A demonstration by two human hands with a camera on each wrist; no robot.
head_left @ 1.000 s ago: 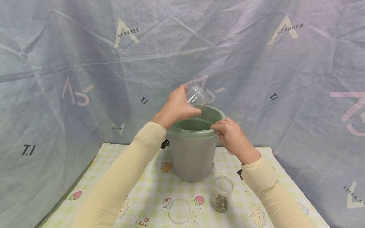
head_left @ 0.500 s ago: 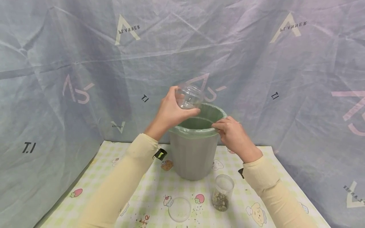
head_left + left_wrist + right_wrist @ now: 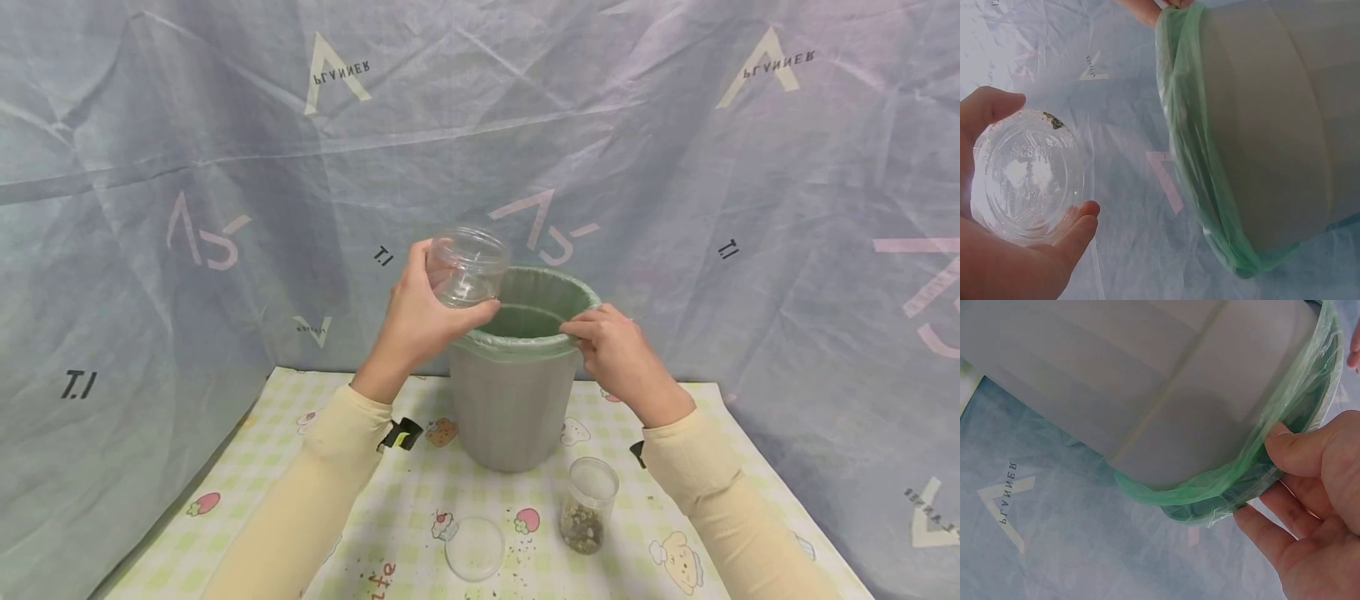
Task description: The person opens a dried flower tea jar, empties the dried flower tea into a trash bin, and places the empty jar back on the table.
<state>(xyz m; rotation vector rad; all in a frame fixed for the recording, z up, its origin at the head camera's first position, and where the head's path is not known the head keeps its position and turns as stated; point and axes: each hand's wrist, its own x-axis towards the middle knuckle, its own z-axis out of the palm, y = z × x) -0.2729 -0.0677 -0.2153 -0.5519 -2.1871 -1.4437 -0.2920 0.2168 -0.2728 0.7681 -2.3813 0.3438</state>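
My left hand (image 3: 422,312) grips a clear plastic jar (image 3: 471,271) round its side, just left of and above the bin's rim. The jar leans, its mouth upward; a few dark bits cling near the edge of its base (image 3: 1032,175) in the left wrist view. A grey trash bin (image 3: 510,408) stands upright, lined with a green plastic bag (image 3: 517,346) folded over its rim. My right hand (image 3: 618,354) pinches the bag and rim at the right side, thumb (image 3: 1294,450) outside. The bottom of the bin's inside is hidden.
A second clear jar (image 3: 590,508), lidless and part filled with greenish-brown dried pieces, stands in front of the bin to the right. A clear round lid (image 3: 475,548) lies on the checked tablecloth (image 3: 247,483) among dark crumbs. A grey cloth backdrop (image 3: 480,150) hangs behind.
My left hand has drawn the clear jar leftward and slightly down from over the bin, turning it from mouth tipped toward the bin to more upright. My right hand has stayed at the rim.
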